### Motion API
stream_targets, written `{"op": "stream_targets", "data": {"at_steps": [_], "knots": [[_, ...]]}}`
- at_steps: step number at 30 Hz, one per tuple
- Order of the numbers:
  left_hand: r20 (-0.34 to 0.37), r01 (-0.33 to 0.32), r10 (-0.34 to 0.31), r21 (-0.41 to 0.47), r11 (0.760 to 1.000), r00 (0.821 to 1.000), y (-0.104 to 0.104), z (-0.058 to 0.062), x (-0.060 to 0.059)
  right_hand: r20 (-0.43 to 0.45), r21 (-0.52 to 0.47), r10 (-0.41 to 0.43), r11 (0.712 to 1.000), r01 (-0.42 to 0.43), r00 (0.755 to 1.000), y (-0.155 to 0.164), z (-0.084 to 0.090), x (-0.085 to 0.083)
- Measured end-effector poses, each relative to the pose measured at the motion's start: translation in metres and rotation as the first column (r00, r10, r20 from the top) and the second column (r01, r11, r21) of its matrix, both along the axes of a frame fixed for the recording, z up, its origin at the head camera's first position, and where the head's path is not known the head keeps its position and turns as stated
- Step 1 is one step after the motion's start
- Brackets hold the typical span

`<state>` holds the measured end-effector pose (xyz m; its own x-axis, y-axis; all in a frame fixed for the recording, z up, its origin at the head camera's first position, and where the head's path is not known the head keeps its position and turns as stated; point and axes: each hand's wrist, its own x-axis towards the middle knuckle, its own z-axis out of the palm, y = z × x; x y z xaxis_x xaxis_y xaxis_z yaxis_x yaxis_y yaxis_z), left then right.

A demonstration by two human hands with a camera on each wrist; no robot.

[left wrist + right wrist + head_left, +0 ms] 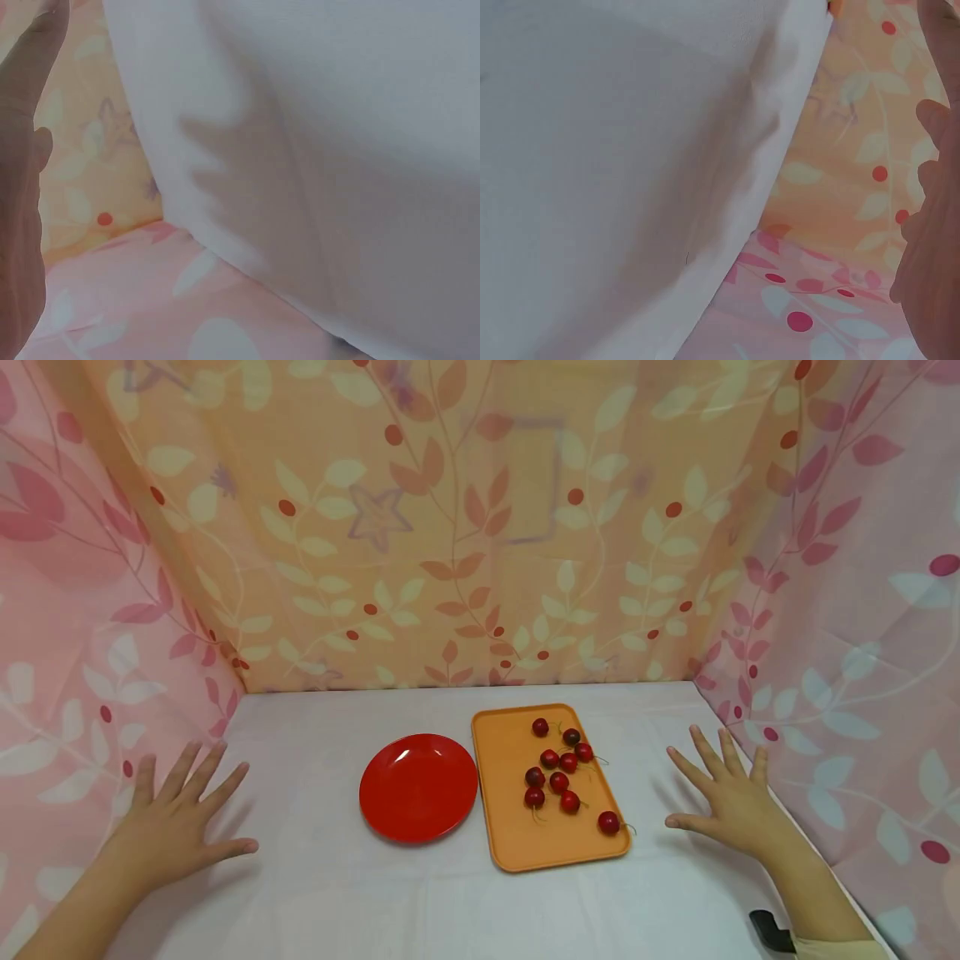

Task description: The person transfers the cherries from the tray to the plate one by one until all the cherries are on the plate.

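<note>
At the left of the head view, my left hand [174, 822] hovers over the white table with its fingers spread, holding nothing. On the opposite side my right hand [731, 797] is likewise spread above the table, with nothing in its grasp. Between them lie a round red plate [418, 788] and, touching or nearly touching its right edge, an orange rectangular tray [517, 839]. Several dark red cherries [558, 782], some with stems, are scattered on the tray, mostly on its right half. One cherry [608, 822] sits apart near the tray's front right corner. The plate holds nothing.
A white cloth covers the table [337, 893]. Patterned curtains stand on three sides: a yellow-orange one [450, 527] behind, a pink one [60, 635] at left and another pink one [862, 610] at right. A black strap-like piece [771, 932] shows by the right wrist.
</note>
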<state>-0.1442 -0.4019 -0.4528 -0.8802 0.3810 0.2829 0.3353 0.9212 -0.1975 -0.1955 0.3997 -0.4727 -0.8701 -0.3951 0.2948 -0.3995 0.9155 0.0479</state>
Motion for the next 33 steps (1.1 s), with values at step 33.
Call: {"op": "stream_targets", "data": {"at_steps": [33], "knots": [[0.144,-0.025,-0.014,0.268,0.963,0.990,0.068,-0.014,-0.028,0.131,-0.182,0.110,0.980,-0.085,0.985,-0.039,-0.009,0.001]]}}
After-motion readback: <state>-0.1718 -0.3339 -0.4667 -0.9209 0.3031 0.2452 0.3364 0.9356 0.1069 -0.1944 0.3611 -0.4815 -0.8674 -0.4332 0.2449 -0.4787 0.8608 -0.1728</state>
